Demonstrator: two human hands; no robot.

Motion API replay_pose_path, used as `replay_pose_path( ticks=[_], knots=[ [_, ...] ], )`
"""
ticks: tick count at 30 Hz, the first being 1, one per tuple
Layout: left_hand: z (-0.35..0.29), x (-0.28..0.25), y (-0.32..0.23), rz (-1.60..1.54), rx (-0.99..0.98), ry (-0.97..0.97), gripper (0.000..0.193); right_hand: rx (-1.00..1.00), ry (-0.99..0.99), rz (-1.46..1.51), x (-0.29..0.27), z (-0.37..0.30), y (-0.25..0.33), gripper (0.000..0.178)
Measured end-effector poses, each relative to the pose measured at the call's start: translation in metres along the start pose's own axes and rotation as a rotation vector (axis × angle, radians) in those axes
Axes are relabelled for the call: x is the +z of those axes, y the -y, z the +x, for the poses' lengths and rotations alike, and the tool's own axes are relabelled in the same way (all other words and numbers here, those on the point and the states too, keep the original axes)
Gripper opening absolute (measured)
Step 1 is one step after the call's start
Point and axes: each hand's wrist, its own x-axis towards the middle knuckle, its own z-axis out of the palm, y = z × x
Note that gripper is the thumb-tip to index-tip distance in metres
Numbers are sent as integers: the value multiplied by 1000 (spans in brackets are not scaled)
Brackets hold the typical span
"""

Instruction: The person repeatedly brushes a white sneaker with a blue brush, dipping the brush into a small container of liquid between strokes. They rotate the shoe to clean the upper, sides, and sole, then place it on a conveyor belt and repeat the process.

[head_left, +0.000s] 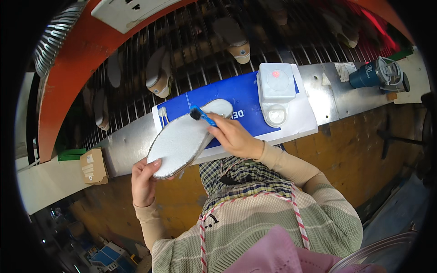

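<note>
A shoe sole (180, 141) with a whitish face and a dark rim slants over the front edge of the bench. My left hand (144, 181) grips its near left end, thumb on the pale face and the other fingers underneath. In my right hand (239, 140) is a small brush (205, 118) with a blue handle and black bristles. The bristles are over the narrow middle of the sole; whether they touch it I cannot tell. Under the sole's far end lies a blue sheet (248, 93) on white paper.
A white plastic container (276, 86) stands right of the sole. Two small white-headed sticks (163, 114) lie at the left. Beyond, a metal-rod rack (191, 59) carries several shoe parts. A teal tumbler (366, 76) stands far right, a cardboard box (93, 167) far left.
</note>
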Motion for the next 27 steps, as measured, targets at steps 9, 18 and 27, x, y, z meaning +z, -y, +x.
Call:
replay_pose_path(
  ticks=[9, 18, 27],
  knots=[
    [72, 42, 74, 814, 367, 228, 77, 188, -97, 108, -4, 9, -15, 31],
    [125, 33, 137, 583, 611, 136, 43, 43, -197, -274, -37, 2, -9, 24],
    [156, -15, 172, -257, 53, -15, 23, 433, -167, -890, -141, -114, 3, 20]
  ],
)
